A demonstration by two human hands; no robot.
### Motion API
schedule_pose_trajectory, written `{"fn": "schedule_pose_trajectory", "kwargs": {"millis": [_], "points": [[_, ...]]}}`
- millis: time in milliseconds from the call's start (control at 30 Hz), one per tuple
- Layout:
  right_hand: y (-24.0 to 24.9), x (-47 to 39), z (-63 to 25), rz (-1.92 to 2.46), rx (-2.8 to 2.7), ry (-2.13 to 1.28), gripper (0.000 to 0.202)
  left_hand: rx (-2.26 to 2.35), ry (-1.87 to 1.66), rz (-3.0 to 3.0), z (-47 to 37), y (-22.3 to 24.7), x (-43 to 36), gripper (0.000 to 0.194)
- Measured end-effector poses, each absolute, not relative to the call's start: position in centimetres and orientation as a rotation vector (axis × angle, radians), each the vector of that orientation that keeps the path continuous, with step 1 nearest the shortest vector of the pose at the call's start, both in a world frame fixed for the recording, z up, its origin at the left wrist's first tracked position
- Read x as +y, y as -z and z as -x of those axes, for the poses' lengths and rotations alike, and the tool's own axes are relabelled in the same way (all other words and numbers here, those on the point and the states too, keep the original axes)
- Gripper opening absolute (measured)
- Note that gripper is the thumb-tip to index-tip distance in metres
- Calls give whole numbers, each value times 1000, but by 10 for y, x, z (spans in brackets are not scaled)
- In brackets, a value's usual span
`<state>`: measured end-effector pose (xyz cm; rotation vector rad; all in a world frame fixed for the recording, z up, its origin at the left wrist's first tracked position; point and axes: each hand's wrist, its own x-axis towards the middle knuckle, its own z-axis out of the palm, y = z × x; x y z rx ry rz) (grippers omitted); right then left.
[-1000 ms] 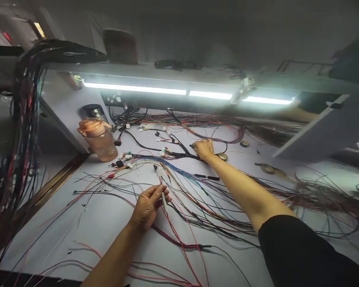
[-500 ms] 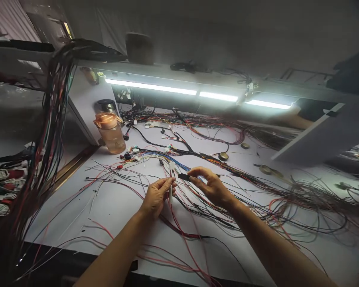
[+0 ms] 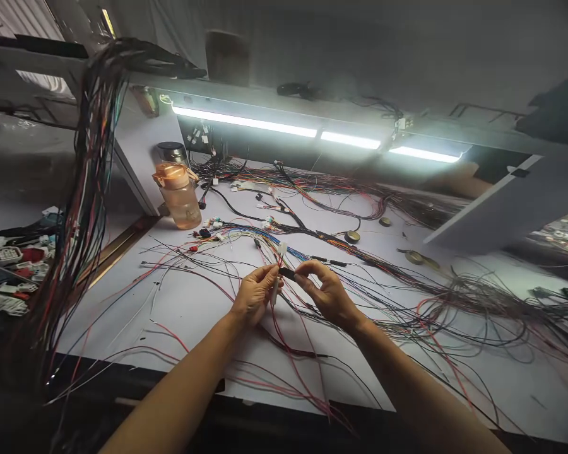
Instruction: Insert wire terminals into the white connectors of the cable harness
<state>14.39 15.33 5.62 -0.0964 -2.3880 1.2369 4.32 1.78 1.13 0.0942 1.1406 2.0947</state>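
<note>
Left hand (image 3: 255, 291) pinched on red wires (image 3: 276, 323), just below a white connector (image 3: 282, 248), which stands upright above the white tabletop (image 3: 194, 321). Right hand (image 3: 329, 295) — thumb and fingers together on 1 end of a black strip (image 3: 288, 273); its other end meets the left fingertips, contact with the wires unclear. Beyond the hands: 3 tape rolls (image 3: 353, 237); an orange-lidded bottle (image 3: 183, 205) at the left.
</note>
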Motion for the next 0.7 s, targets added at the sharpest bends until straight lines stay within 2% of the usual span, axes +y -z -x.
{"fn": "schedule_pose_trajectory", "kwargs": {"millis": [333, 500, 700], "points": [[-54, 151, -145, 101, -2341, -1248, 17, 1135, -2049, -76, -46, -12, 18, 48], [-53, 152, -143, 127, -2355, -1171, 14, 1122, -2054, -118, -47, -15, 17, 57], [-49, 154, -142, 115, -2367, -1089, 13, 1208, -2009, -179, -47, -15, 16, 46]]}}
